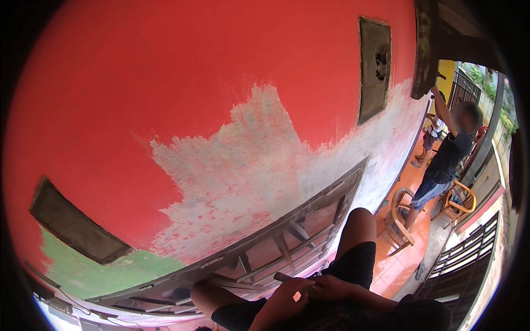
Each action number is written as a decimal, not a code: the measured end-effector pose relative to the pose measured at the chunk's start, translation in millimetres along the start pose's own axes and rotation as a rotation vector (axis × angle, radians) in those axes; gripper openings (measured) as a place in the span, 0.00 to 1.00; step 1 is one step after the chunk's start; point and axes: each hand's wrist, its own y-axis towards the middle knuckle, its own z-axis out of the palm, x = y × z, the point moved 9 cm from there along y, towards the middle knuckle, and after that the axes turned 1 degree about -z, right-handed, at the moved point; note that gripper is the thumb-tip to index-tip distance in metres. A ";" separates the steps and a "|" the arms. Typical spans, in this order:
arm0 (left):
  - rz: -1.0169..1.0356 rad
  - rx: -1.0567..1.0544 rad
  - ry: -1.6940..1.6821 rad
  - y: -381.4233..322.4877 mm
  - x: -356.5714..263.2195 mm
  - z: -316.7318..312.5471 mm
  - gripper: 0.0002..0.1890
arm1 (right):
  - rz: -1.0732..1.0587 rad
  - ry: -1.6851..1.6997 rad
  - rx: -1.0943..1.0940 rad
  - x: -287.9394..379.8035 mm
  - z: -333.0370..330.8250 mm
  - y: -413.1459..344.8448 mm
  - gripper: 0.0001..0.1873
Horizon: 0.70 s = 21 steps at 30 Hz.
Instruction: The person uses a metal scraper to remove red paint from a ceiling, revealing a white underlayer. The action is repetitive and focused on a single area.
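Observation:
Low in the view, both my hands meet above my lap, between my bent knees. My left hand point(290, 293) is closed around a short dark handle point(283, 277), whose end sticks out to the left; the kind of tool cannot be told. My right hand point(327, 287) is against the left one, fingers bent, and whether it holds anything is hidden. Before me rises a wall with red paint point(186, 74), a pale scraped or whitish patch point(248, 157) and a green patch point(112, 265).
A dark wooden window frame point(232, 244) with bars runs below the painted wall. To the right, a person point(451, 153) stands on a wooden chair point(397, 223), one arm raised. Another wooden armchair point(461, 200) and a further person point(432, 132) are beyond.

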 end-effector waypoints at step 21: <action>0.226 -0.589 0.145 94.9 -98.1 -64.1 0.12 | -0.644 0.902 -0.425 101.0 -159.0 -14.6 0.25</action>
